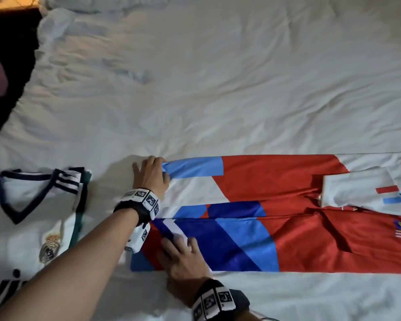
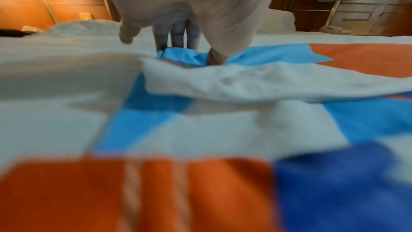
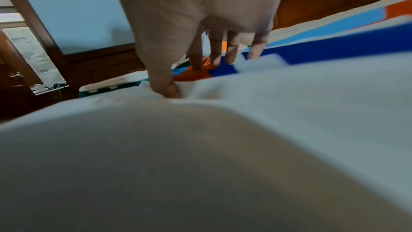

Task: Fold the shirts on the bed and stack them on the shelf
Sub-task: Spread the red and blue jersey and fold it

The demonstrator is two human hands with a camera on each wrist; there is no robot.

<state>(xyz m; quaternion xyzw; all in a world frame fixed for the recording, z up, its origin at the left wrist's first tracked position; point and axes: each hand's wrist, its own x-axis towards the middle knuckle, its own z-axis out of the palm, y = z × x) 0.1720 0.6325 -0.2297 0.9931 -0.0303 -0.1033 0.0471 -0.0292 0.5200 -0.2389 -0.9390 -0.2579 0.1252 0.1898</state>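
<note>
- A folded white football shirt with dark V-collar lies at the left on the white bed sheet; its club crest shows, the black print is cut off.
- The left hand pinches the light-blue hem corner of the long red, blue and white jersey; the left wrist view shows the thumb on the cloth.
- The right hand lies spread on the near hem.
- The jersey lies lengthwise left to right, collar and flag patch at the right.

Bare forearms; each wrist wears a black strap carrying white blocks with seemingly coded black markings.
</note>
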